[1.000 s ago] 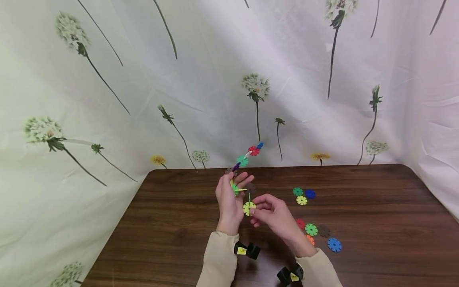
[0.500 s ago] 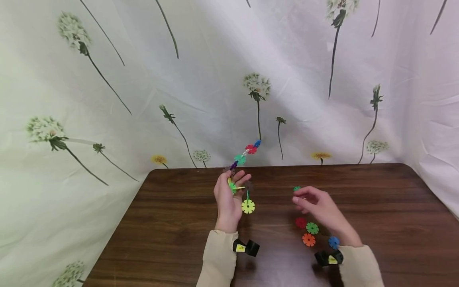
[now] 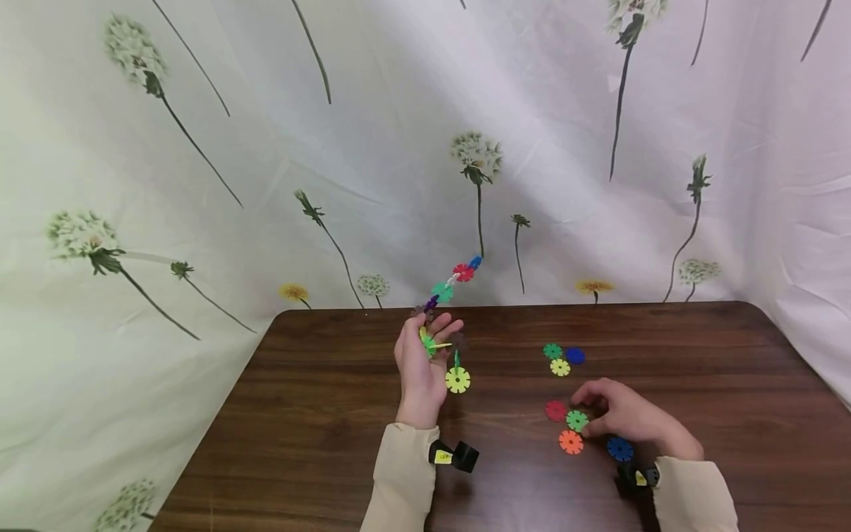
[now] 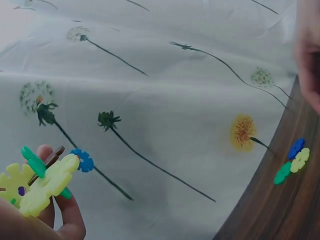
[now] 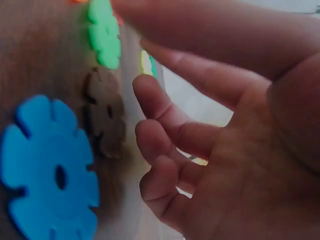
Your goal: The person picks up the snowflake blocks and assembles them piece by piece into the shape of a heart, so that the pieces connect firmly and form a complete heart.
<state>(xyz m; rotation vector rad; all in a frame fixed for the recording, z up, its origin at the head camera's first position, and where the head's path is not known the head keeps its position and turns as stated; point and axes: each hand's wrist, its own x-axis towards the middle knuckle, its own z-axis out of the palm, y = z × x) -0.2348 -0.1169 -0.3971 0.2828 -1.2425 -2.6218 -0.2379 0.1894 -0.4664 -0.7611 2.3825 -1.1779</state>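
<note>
My left hand holds a chain of interlocking plastic discs in several colours, raised above the table. One end reaches up and away to a blue disc; at the other, a yellow disc hangs beside the palm. In the left wrist view, yellow discs of the chain hide part of the fingers. Over the right-hand discs is my right hand, fingers loosely bent and nothing between them. Its fingertips are close to a light green disc. A brown disc lies under this hand, hidden in the head view.
Red, orange and blue discs lie around the green one on the wooden table. Farther back sit a green, a dark blue and a yellow disc. A flower-printed cloth hangs behind.
My right hand has let go of the chain's yellow disc and moved right, passing over the back discs, then down towards the nearer group. My left hand keeps its hold, barely shifted.
</note>
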